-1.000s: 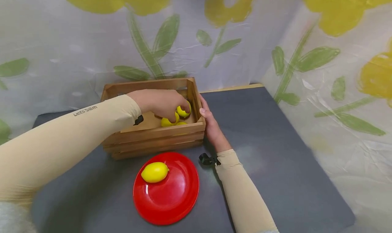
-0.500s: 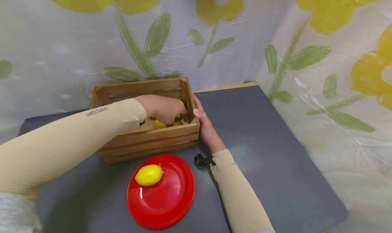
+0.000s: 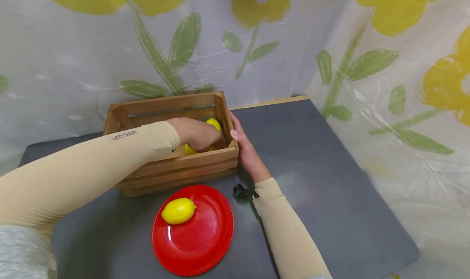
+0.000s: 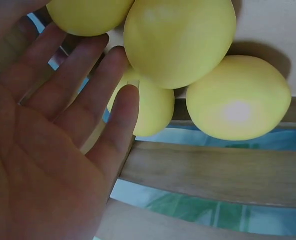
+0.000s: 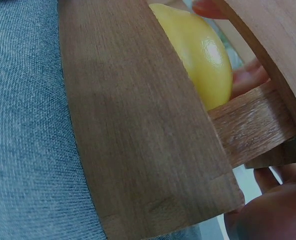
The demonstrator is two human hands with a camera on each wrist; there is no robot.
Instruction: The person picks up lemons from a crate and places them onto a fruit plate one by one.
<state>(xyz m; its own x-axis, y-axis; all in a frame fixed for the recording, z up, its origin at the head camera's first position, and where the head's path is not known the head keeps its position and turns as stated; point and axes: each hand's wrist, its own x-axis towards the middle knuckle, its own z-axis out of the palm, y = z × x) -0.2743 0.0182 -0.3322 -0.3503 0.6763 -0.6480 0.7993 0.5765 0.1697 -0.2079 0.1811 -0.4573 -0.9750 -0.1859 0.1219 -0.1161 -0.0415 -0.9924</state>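
Observation:
My left hand [image 3: 198, 135] reaches down into a slatted wooden crate [image 3: 180, 167], at its right end. Several yellow lemons [image 4: 180, 40] lie there. In the left wrist view, the left hand [image 4: 47, 145] has its fingers extended among them; fingertips overlap the lemons, and contact is hard to judge. The head view hides these fingers. My right hand [image 3: 250, 154] rests against the crate's outer right side, fingers along the wall and thumb at the rim. Through the slats, the right wrist view shows one lemon [image 5: 208, 55]. Another lemon [image 3: 178, 211] lies on a red plate [image 3: 198, 246].
The plate sits in front of the crate on a dark grey table [image 3: 312, 189]. A flower-painted sheet [image 3: 275, 75] hangs behind and to the right. A black wrist-camera mount [image 3: 242, 191] sits by the right wrist.
My left hand has moved deeper into the crate, its fingers dropping out of the head view. The right hand keeps its place on the crate. The head view has shifted slightly.

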